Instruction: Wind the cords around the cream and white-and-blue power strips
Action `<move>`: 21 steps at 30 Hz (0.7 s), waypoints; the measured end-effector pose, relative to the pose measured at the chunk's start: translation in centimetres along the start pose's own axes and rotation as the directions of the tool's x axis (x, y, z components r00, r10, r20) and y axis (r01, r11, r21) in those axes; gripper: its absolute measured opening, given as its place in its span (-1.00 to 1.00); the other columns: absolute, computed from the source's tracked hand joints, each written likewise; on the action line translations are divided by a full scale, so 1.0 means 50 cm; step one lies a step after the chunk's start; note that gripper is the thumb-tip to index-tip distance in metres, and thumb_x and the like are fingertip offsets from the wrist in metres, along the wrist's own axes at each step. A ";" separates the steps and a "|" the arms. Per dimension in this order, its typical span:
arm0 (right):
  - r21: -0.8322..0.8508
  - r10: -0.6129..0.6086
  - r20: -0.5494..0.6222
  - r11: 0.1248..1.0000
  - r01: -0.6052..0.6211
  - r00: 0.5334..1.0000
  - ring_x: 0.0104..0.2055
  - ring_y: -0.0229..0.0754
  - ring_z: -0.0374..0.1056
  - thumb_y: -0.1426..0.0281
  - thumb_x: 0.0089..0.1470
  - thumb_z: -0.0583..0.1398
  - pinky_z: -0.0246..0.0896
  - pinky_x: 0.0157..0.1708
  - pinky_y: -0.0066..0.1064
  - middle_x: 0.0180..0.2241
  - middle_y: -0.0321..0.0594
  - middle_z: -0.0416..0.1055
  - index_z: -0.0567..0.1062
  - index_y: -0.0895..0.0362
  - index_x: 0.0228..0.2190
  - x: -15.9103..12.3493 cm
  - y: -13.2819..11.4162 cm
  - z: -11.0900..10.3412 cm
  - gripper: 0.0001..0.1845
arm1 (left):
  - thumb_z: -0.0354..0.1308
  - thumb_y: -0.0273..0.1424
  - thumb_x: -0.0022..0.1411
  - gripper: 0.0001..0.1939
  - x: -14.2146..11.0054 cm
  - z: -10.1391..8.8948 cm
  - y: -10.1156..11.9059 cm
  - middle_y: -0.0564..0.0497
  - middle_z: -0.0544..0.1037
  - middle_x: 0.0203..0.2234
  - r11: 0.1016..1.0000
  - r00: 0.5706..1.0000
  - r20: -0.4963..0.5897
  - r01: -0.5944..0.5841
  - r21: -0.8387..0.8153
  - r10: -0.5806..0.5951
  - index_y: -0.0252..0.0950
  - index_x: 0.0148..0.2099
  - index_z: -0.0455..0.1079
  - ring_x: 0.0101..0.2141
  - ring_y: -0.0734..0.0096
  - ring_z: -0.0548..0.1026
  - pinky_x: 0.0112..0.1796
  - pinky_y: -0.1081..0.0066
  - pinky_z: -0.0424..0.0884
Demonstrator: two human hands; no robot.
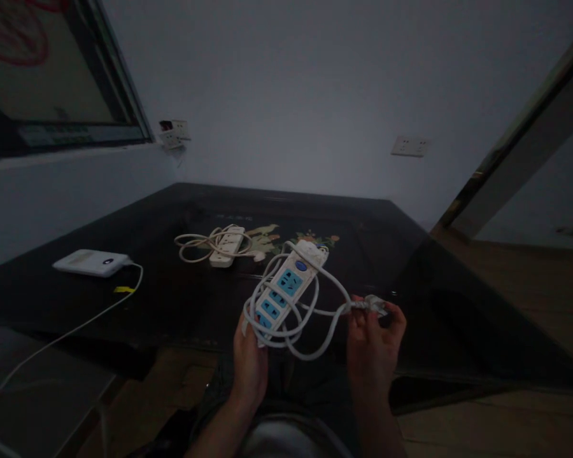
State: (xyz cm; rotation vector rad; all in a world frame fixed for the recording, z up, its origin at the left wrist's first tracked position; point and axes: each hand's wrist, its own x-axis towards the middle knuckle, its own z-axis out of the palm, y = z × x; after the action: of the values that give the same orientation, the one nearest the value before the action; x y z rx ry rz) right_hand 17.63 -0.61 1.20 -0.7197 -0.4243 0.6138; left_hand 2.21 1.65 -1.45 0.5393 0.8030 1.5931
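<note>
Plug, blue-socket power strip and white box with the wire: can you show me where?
Plug (375,305): head view, on its pale body.
Blue-socket power strip (289,282): head view, on a blue socket.
White box (91,261): head view, on its top.

Two power strips (two hands)

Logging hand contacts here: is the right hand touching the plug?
Touching. The head view shows the right hand gripping the plug, with no gap visible between them.

A tilted blue-socketed power strip, its cord loosely looped.
</note>
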 end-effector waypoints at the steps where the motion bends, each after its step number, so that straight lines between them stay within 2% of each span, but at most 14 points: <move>1: -0.006 -0.008 -0.017 1.000 0.008 1.000 -0.20 -0.23 0.45 0.40 -0.03 0.28 0.32 -0.11 -0.23 -0.24 -0.35 0.42 0.28 -0.08 -0.17 -0.003 -0.004 0.000 -0.61 | 0.28 -0.15 0.06 -0.56 0.003 -0.002 0.001 -0.05 0.56 -0.15 1.000 1.000 -0.004 0.002 -0.015 -0.002 -0.24 -0.04 0.44 -0.04 0.22 0.47 -0.03 0.31 0.37; 7: -0.066 -0.050 -0.025 0.997 0.049 0.998 -0.16 -0.16 0.45 0.41 0.01 0.27 0.31 -0.08 -0.05 -0.24 -0.31 0.45 0.25 -0.12 -0.10 -0.017 -0.022 -0.013 -0.54 | 0.28 -0.18 0.06 -0.57 0.027 -0.010 0.015 -0.02 0.57 -0.23 0.997 0.997 -0.053 -0.057 -0.051 0.054 -0.26 -0.04 0.45 -0.09 0.27 0.49 -0.03 0.31 0.37; 13: -0.002 -0.085 -0.026 0.996 0.085 0.996 -0.22 -0.27 0.42 0.41 0.05 0.24 0.31 -0.06 -0.16 -0.26 -0.36 0.41 0.33 -0.09 -0.09 0.013 -0.039 -0.021 -0.62 | 0.24 -0.16 0.10 -0.55 0.033 -0.016 0.016 -0.06 0.54 -0.16 0.994 0.996 0.013 -0.093 0.059 0.092 -0.27 0.00 0.40 -0.14 0.27 0.50 -0.11 0.36 0.40; 16: -0.027 -0.126 0.090 0.991 0.129 0.988 -0.35 -0.31 0.38 0.39 0.11 0.20 0.35 -0.16 -0.28 -0.39 -0.38 0.38 0.33 -0.03 -0.02 0.027 -0.047 -0.009 -0.62 | 0.20 -0.16 0.14 -0.57 0.031 -0.027 0.005 -0.06 0.53 -0.14 0.974 0.993 0.067 -0.107 0.200 0.095 -0.27 0.00 0.38 -0.13 0.28 0.49 -0.13 0.39 0.38; 18: -0.100 -0.158 0.190 0.979 0.180 0.969 -0.44 -0.33 0.34 0.38 0.14 0.17 0.35 -0.26 -0.35 -0.48 -0.41 0.35 0.34 0.02 -0.02 0.032 -0.052 0.004 -0.66 | 0.18 -0.17 0.15 -0.58 0.029 -0.035 -0.002 -0.05 0.52 -0.13 0.948 0.988 0.104 -0.137 0.286 0.111 -0.27 0.00 0.37 -0.13 0.28 0.48 -0.14 0.40 0.37; 21: -0.319 -0.164 0.313 0.910 0.266 0.935 -0.37 -0.28 0.39 0.38 0.13 0.18 0.33 -0.26 -0.35 -0.40 -0.33 0.42 0.39 0.07 -0.15 0.035 -0.054 0.028 -0.79 | 0.18 -0.17 0.12 -0.59 0.024 -0.040 -0.006 -0.04 0.52 -0.16 0.905 0.981 0.135 -0.184 0.385 0.142 -0.28 -0.03 0.36 -0.17 0.29 0.48 -0.15 0.41 0.36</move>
State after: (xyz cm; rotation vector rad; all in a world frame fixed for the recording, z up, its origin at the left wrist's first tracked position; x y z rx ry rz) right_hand 19.18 -0.39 4.34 -0.9202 -0.8859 0.4295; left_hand 0.73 2.42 -3.06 0.9969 1.0306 1.5427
